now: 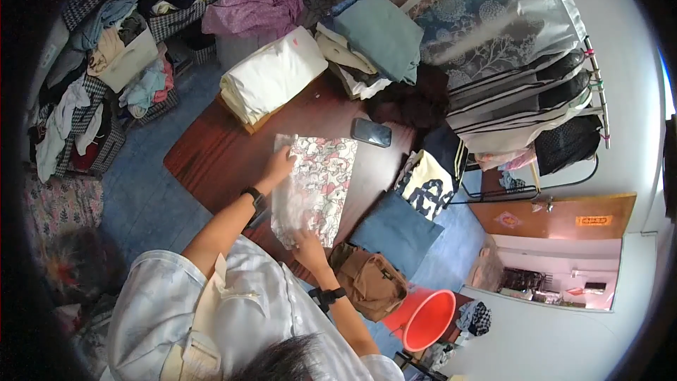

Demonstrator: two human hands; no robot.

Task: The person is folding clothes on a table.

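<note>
A folded cloth [322,185] printed with cartoon figures in white, pink and grey lies flat on the dark red-brown wooden table [206,153]. My left hand [280,164] rests on its far left edge, fingers slightly bent. At its near edge, my right hand [309,248] touches the cloth, with the fingertips blurred. Whether either hand pinches the fabric is not clear. Just beyond the cloth's far right corner is a dark smartphone [372,133]. A folded white and pale yellow stack [275,71] sits at the table's far side.
Folded green fabric [378,32] tops a pile at the far right. Along the right side lie a navy and cream garment [428,185], blue folded cloth [396,230] and brown folded clothing [370,280]. A red bucket [428,320] stands beside them. Clothes-filled bins [127,58] line the left.
</note>
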